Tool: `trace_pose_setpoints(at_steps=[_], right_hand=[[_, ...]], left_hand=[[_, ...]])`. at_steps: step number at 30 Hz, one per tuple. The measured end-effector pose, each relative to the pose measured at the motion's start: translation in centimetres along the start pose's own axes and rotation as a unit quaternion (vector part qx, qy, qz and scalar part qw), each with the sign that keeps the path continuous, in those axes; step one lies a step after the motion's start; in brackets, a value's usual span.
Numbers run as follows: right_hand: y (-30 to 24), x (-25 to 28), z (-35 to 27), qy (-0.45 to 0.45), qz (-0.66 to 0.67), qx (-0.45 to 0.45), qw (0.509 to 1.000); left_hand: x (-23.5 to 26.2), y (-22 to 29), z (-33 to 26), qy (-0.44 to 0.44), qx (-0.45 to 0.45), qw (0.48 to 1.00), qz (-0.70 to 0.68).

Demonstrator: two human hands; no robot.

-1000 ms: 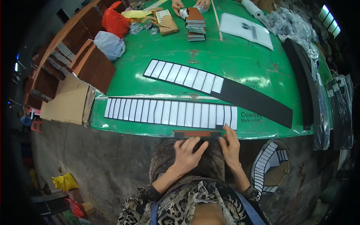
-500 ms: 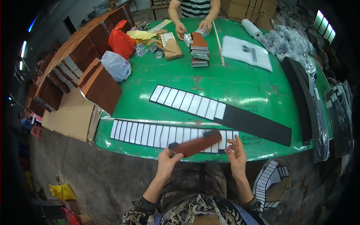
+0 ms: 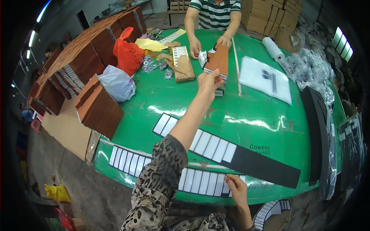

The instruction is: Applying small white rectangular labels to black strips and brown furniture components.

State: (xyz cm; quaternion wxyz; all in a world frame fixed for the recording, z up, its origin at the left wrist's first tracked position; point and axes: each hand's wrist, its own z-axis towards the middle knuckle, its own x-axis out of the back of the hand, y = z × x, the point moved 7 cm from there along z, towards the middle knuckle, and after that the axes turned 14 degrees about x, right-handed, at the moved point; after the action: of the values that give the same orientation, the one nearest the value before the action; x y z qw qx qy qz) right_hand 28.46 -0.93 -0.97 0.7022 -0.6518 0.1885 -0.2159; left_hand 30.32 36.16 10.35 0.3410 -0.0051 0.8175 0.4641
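The left hand [image 3: 209, 80] is stretched far out over the green bench [image 3: 262, 123], toward twelve o'clock, its fingers closed on the near end of a flat brown piece [image 3: 219, 59] that it holds over a stack of like brown pieces [image 3: 219, 89] lying on the bench. The right hand [image 3: 236, 188] rests at the near rim, at about five o'clock, fingers loosely spread and laid flat on the end of a long black strip carrying a row of white labels [image 3: 169, 175]; it grips nothing. A second such black strip with white labels [image 3: 227, 154] lies slantwise just beyond the first, in the middle of the bench. At the far side, at twelve o'clock, another person in a striped shirt [image 3: 216, 13] has both hands by the top of the brown stack. To the left, at ten o'clock, sit a red plastic bag [image 3: 129, 56] and a white plastic bag [image 3: 117, 82], with brown folded cartons [image 3: 98, 109] just beside them. A clear plastic sheet [image 3: 268, 79] lies at one o'clock.
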Motion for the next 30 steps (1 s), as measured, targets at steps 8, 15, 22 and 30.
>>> trace_pose_setpoints(at_steps=[8, 15, 22, 30], right_hand=[[0.9, 0.3, 0.3, 0.018, -0.012, -0.062, 0.998], [1.4, 1.1, -0.4, 0.02, -0.034, -0.042, 0.998], [1.1, 1.3, 0.0, 0.029, -0.044, -0.015, 0.998], [-0.5, -3.1, -1.0, -0.038, -0.052, 0.019, 0.998]], left_hand=[[2.3, -1.6, 5.1, 0.039, -0.018, 0.998, 0.042], [8.3, 3.8, -4.1, 0.132, -0.163, 0.812, 0.544], [25.5, 21.5, -20.0, 0.537, -0.301, 0.393, 0.683], [33.1, 24.0, -23.9, 0.465, -0.146, 0.439, 0.755]])
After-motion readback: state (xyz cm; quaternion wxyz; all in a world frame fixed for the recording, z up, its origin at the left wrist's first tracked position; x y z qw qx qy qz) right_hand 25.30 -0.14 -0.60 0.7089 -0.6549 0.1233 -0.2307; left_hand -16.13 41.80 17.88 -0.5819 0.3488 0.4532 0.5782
